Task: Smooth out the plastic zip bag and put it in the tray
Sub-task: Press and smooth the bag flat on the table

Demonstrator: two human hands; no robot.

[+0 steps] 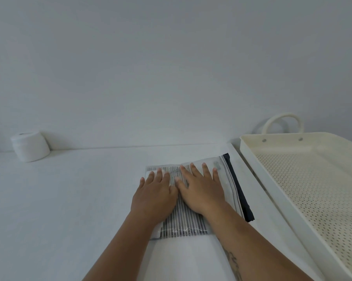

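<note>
A frosted plastic zip bag point(183, 224) lies flat on the white table, holding a folded cloth with dark and white stripes; its dark zip edge point(240, 189) runs along the right side. My left hand point(155, 194) and my right hand point(201, 189) rest palm-down side by side on top of the bag, fingers spread and pointing away from me. Neither hand grips anything. A cream perforated tray point(252, 159) with nothing in it stands just right of the bag.
A white roll point(30, 147) stands at the far left, by the wall. A looped white handle point(282, 121) rises behind the tray. The white table point(69, 199) stretches out to the left of the bag.
</note>
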